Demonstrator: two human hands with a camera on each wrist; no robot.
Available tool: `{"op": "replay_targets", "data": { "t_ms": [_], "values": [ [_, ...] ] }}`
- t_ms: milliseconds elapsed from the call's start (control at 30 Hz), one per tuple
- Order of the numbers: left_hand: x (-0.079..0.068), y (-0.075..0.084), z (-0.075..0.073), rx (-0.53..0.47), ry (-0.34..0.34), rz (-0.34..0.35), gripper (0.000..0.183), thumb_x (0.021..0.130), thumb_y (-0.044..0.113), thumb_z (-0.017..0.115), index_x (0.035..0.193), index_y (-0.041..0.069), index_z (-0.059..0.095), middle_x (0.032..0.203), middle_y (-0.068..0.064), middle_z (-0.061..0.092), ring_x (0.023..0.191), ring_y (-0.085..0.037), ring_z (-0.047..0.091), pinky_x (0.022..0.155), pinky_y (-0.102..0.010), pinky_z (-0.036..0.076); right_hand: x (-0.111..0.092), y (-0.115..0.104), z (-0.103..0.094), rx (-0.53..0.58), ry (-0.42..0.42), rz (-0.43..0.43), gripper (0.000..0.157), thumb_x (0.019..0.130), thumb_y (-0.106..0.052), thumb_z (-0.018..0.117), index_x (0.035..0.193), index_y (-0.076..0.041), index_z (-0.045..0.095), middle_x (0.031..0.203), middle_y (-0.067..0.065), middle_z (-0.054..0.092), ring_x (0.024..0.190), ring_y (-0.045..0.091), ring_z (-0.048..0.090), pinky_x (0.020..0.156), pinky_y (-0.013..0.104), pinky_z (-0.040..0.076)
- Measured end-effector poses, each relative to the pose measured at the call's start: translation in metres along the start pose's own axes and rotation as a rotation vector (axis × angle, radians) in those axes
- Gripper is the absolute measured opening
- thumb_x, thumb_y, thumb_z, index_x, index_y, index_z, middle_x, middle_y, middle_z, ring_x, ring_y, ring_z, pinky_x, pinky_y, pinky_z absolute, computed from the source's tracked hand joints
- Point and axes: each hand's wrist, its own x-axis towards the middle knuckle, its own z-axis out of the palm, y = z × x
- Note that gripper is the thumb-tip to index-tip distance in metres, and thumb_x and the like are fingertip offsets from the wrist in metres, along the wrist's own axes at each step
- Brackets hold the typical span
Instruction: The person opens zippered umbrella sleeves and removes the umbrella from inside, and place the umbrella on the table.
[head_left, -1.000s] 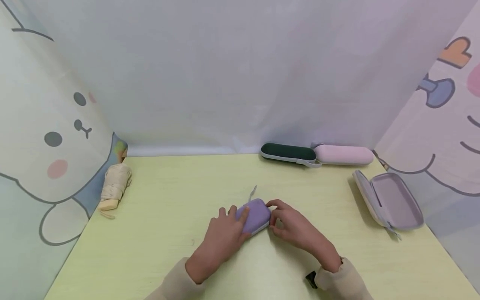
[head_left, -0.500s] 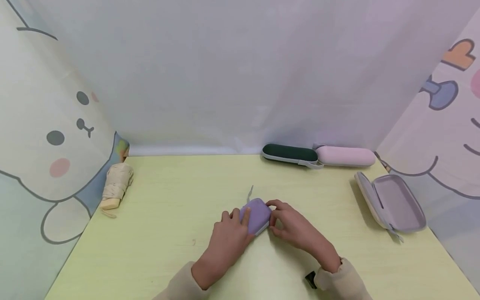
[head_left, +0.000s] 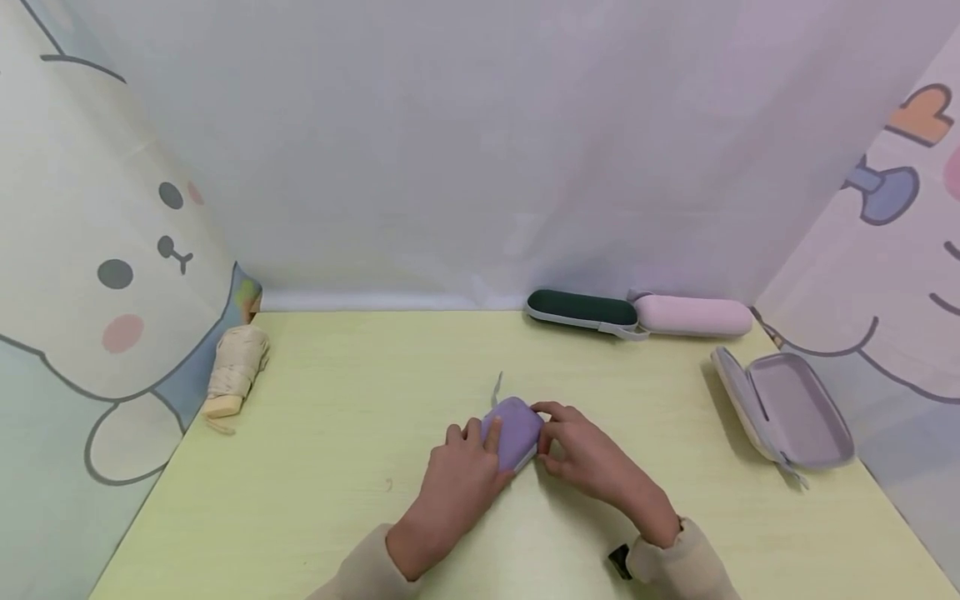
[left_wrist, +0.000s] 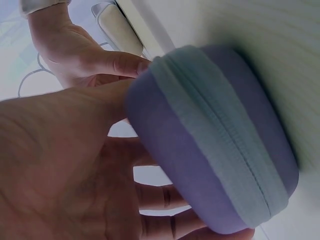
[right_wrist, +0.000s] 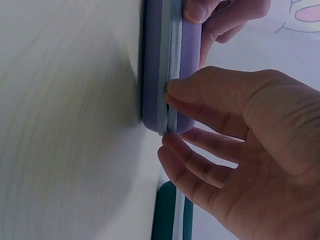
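A small purple zip case [head_left: 519, 432] lies on the table in the middle of the head view, a thin grey strap [head_left: 497, 388] sticking out at its far end. My left hand [head_left: 459, 493] grips the case from the left, thumb and fingers on its sides. At the right end of the case is my right hand [head_left: 588, 454]. In the right wrist view its thumb and index finger pinch at the grey zipper [right_wrist: 175, 45]; they hide the slider. Just past the pinch, the zipper tapes stand apart at the case's corner. Teeth look closed along the side in the left wrist view.
An open lilac case [head_left: 802, 408] lies at the right. A dark green case [head_left: 581, 308] and a pink case [head_left: 693, 316] lie end to end at the table's back edge. A cord-wrapped beige bundle [head_left: 237, 367] sits at the left edge, beside the printed curtain.
The purple case has turned slightly, its strap swinging a little left, and my left hand has shifted slightly right with it. The right hand stays at the case's end. The head view has drifted slightly.
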Motion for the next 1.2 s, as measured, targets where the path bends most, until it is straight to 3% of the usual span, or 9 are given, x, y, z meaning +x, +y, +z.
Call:
{"op": "replay_targets", "data": {
  "t_ms": [533, 700, 900, 1200],
  "values": [
    [-0.0009, -0.0004, -0.0016, -0.007, 0.026, 0.008, 0.066, 0.083, 0.058, 0.065, 0.133, 0.014, 0.063, 0.092, -0.008, 0.06, 0.064, -0.018, 0.045, 0.04, -0.024, 0.037, -0.0016, 0.0037, 0.0018, 0.017, -0.002, -0.002, 0.018, 0.082, -0.014, 0.076, 0.072, -0.022, 0.064, 0.141, 0.005, 0.054, 0.128, 0.027, 0.054, 0.098, 0.042, 0.049],
    [-0.0005, -0.0008, -0.0012, -0.006, 0.025, 0.009, 0.067, 0.083, 0.058, 0.066, 0.133, 0.014, 0.063, 0.093, -0.009, 0.06, 0.065, -0.018, 0.046, 0.041, -0.024, 0.038, -0.0022, 0.0016, 0.002, 0.024, 0.008, 0.001, 0.016, 0.081, -0.011, 0.077, 0.074, -0.021, 0.066, 0.134, 0.004, 0.053, 0.111, 0.017, 0.059, 0.089, 0.035, 0.051],
    [-0.0002, -0.0005, 0.0, -0.002, 0.027, 0.005, 0.067, 0.083, 0.059, 0.066, 0.132, 0.014, 0.063, 0.094, -0.009, 0.061, 0.066, -0.018, 0.046, 0.042, -0.025, 0.039, -0.0031, 0.0004, 0.0045, 0.018, 0.009, 0.021, 0.015, 0.08, -0.009, 0.077, 0.077, -0.02, 0.068, 0.111, 0.0, 0.046, 0.089, 0.013, 0.055, 0.072, 0.022, 0.046],
    [-0.0012, 0.0003, -0.0011, -0.005, 0.016, 0.006, 0.068, 0.083, 0.06, 0.065, 0.133, 0.014, 0.063, 0.093, -0.009, 0.06, 0.065, -0.018, 0.045, 0.041, -0.024, 0.037, -0.0054, -0.0043, 0.0062, 0.045, -0.02, -0.002, 0.012, 0.081, -0.008, 0.077, 0.079, -0.017, 0.07, 0.102, -0.003, 0.045, 0.087, 0.014, 0.055, 0.073, 0.022, 0.046]
  ]
}}
